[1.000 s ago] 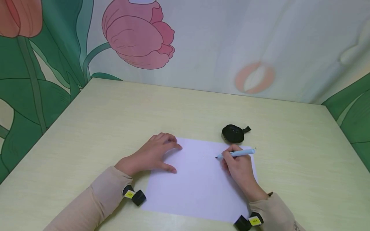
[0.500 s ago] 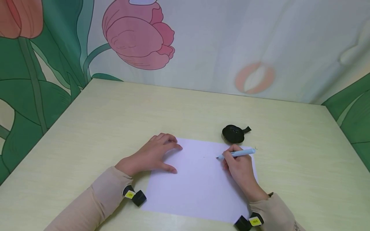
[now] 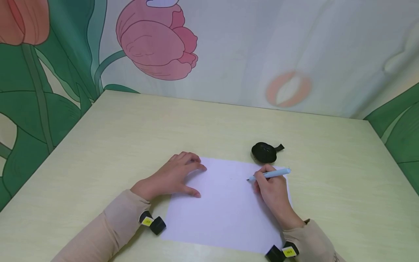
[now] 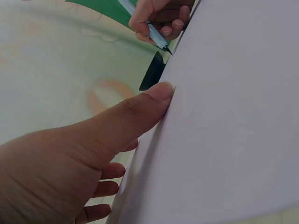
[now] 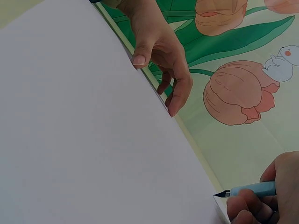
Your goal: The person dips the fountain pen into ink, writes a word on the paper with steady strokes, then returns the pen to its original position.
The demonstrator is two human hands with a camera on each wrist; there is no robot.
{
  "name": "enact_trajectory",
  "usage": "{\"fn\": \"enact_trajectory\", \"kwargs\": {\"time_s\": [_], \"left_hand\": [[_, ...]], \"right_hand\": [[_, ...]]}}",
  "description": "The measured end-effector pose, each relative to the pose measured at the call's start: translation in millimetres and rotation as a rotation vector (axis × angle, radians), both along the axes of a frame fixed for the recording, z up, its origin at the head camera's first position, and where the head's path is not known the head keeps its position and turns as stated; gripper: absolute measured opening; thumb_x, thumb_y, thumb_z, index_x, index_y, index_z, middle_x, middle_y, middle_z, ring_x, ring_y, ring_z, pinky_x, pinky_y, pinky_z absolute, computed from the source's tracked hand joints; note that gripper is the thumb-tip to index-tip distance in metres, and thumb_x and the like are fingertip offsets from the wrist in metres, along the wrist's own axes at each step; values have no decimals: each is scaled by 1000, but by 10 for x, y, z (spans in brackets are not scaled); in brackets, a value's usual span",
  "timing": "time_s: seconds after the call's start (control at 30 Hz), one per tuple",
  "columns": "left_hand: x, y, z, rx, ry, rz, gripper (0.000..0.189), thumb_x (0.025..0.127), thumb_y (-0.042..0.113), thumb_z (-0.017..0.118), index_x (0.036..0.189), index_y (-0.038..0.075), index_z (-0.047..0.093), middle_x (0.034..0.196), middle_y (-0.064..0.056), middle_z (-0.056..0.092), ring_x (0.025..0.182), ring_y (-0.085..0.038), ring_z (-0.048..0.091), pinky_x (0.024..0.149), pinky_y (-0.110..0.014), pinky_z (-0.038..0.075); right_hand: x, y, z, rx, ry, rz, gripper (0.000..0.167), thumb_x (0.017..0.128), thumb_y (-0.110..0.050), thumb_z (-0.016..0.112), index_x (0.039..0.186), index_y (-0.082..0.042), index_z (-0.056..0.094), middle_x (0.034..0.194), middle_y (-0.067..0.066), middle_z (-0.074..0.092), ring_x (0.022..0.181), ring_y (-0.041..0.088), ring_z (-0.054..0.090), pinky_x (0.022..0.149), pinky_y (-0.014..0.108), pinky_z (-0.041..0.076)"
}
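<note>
A white sheet of paper (image 3: 222,214) lies on the table. My right hand (image 3: 273,191) pinches a light blue fountain pen (image 3: 277,172), its dark nib at the upper right part of the sheet. In the right wrist view the pen (image 5: 254,189) shows its pointed nib close to the paper surface; whether it touches, I cannot tell. Spread over the sheet's upper left corner, my left hand (image 3: 175,174) rests with thumb and fingers apart and holds nothing. The left wrist view shows that thumb (image 4: 135,109) on the paper. A tiny faint mark shows left of the nib.
Just beyond the sheet's top edge sits a rounded black object (image 3: 263,152) with a short flared tail; its kind is unclear. The pale wooden table (image 3: 163,123) extends to a flower-printed curtain (image 3: 229,54) behind. Small black cameras (image 3: 158,225) are strapped at both wrists.
The pen's nib has shifted slightly to the right across the paper, with my right hand. My left hand has stayed in place on the sheet.
</note>
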State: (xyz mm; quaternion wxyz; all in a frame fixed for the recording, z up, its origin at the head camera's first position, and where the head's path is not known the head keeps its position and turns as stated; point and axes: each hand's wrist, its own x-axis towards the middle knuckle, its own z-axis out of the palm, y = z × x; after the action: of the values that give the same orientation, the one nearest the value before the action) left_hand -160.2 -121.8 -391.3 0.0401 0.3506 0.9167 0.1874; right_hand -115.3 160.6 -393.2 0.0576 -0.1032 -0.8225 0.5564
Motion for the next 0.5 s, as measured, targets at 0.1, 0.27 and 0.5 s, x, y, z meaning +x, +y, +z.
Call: {"fn": "enact_trajectory", "kwargs": {"time_s": [0.1,0.27,0.5], "left_hand": [[-1,-2,-6,-2,0,0,67,68,53,81,125,24,60,130,-4,50,127,-23,42,108,-46,33],[-5,-5,-10,2,2,-1,67,68,53,81,125,24,60,130,-4,50,126,-23,42,108,-46,33],[-6,-4,-17,1,4,2,67,68,53,81,124,24,60,130,-4,50,126,-23,42,108,-46,33]], "right_hand": [[2,1,5,3,-5,-4,14,89,-9,54,78,1,56,54,0,56,44,8,50,41,20,38],[0,6,5,6,-12,-9,15,89,-10,53,79,1,56,54,-1,56,44,8,50,41,20,38],[-3,10,4,0,-24,-19,16,89,-10,53,78,1,55,54,-1,55,43,8,51,39,22,39]]}}
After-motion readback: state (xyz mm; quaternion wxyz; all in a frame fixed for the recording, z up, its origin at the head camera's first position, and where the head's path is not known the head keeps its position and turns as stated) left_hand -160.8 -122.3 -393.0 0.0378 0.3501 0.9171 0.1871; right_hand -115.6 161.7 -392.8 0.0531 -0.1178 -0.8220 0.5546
